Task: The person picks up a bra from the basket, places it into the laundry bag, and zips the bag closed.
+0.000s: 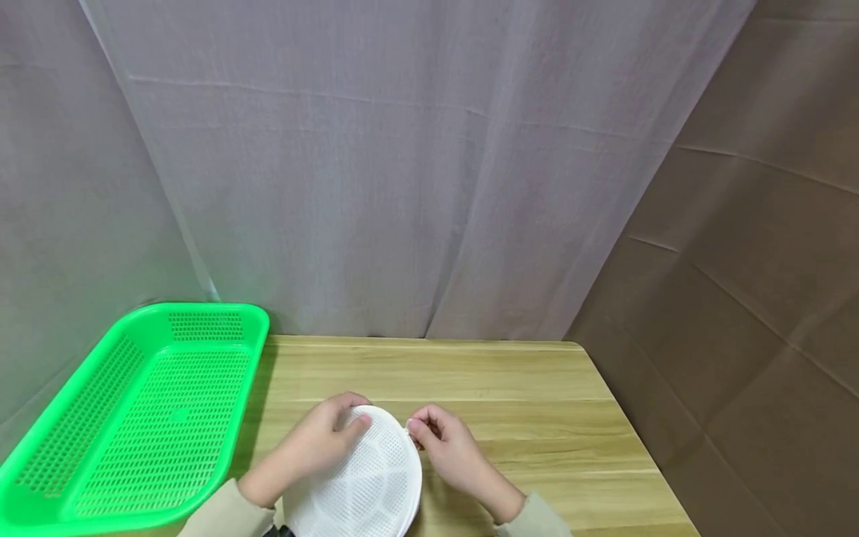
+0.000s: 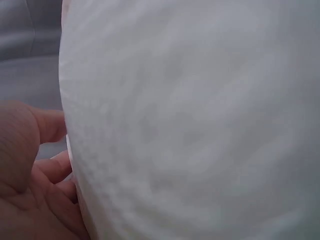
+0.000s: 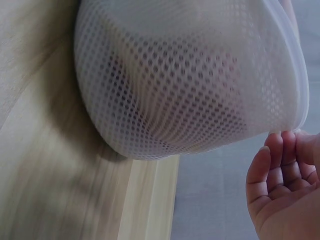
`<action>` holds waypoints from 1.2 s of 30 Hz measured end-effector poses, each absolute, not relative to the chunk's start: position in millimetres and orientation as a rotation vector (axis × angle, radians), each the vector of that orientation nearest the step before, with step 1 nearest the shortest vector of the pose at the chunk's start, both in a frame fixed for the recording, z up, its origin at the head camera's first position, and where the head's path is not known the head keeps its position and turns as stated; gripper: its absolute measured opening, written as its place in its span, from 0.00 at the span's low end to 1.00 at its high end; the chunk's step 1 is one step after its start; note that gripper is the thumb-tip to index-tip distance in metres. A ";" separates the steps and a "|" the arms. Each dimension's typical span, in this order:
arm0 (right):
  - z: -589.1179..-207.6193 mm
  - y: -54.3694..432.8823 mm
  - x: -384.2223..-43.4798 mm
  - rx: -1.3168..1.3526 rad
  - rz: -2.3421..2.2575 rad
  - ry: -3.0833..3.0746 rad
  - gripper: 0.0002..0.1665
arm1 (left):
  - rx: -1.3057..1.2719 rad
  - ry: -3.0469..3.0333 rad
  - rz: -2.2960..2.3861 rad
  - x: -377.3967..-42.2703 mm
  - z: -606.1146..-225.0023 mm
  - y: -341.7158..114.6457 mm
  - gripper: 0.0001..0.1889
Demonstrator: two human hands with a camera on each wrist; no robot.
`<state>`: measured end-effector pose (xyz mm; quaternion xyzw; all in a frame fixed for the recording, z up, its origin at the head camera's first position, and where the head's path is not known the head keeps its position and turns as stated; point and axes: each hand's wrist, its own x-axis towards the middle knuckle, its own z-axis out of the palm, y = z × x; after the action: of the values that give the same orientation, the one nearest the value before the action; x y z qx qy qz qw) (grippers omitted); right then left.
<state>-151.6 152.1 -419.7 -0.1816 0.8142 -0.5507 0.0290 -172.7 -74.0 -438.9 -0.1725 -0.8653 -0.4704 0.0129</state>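
Note:
A round white mesh laundry bag [image 1: 376, 485] stands between my hands at the table's front, its flat circular end facing up in the head view. My left hand [image 1: 321, 441] grips its rim at the upper left, with the thumb lying over the mesh. At the rim's upper right, my right hand [image 1: 448, 449] pinches a small bit of the edge; whether that is a zipper pull is hard to tell. Through the honeycomb side [image 3: 170, 85] in the right wrist view, a faint pinkish patch shows, its nature unclear. Blurred white mesh [image 2: 190, 110] fills most of the left wrist view.
To the left sits a large green plastic basket [image 1: 251, 403] with perforated floor and walls, nothing visible in it. The wooden table [image 1: 537, 388] meets a grey curtain [image 1: 376, 186] at the back and a brown cloth [image 1: 751, 298] on the right.

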 end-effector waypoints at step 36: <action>-421.2 148.8 -149.2 -0.550 -1.684 2.512 0.06 | -0.463 -2.677 -1.435 -173.9 -445.7 -73.5 0.04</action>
<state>-149.2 148.8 -421.2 -0.1788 0.8168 -0.5475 0.0339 -173.9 -73.5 -445.7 -0.1505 -0.8708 -0.4667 0.0348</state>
